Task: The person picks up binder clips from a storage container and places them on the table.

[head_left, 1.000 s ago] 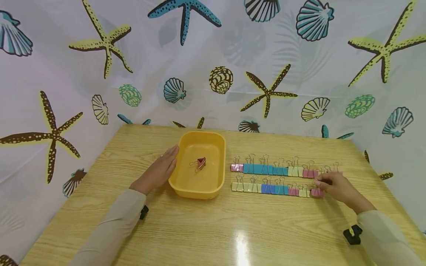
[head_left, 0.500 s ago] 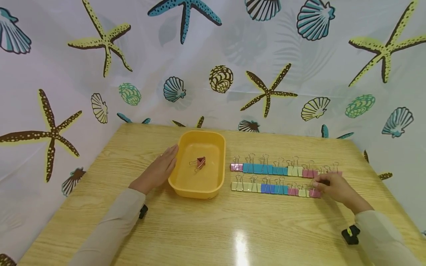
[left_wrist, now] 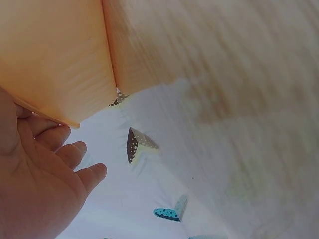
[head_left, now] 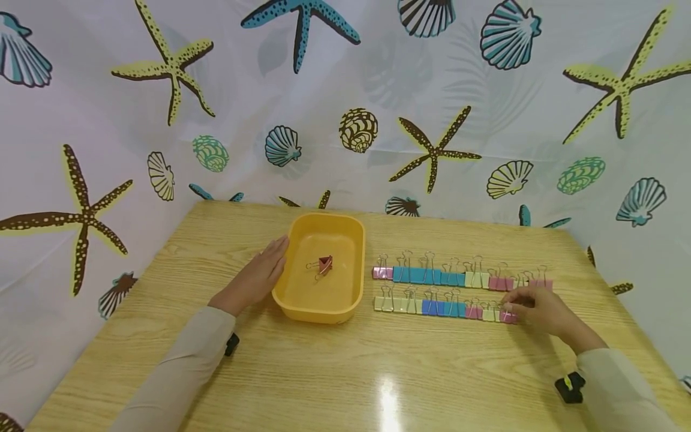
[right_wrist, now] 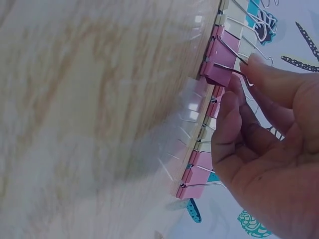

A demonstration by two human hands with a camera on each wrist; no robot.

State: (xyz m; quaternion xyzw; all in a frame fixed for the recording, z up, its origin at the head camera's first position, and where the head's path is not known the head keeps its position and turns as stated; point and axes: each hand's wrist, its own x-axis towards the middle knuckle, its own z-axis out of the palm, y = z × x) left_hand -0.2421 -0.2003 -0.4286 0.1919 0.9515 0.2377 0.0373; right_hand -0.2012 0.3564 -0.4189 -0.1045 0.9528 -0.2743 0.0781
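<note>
My right hand (head_left: 540, 309) pinches the wire handles of a pink binder clip (head_left: 508, 316) at the right end of the front row; the right wrist view shows thumb and fingers at that pink binder clip's handles (right_wrist: 232, 69). The clip stands on the table against a pale yellow binder clip (head_left: 490, 314). My left hand (head_left: 254, 277) lies with extended fingers along the left side of a yellow plastic bin (head_left: 318, 315). In the left wrist view its fingertips touch the bin's rim (left_wrist: 55, 119). One reddish binder clip (head_left: 326, 264) lies inside the bin.
Behind the front row stands a second row of binder clips, with blue clips (head_left: 412, 275) near its left and a pink clip (head_left: 541, 284) at its right end. The wooden table (head_left: 324, 372) meets a curtain (head_left: 324, 90) printed with shells and starfish.
My right hand has moved slightly left, sliding the pink binder clip up against its neighbour in the front row. My left hand stays at the bin.
</note>
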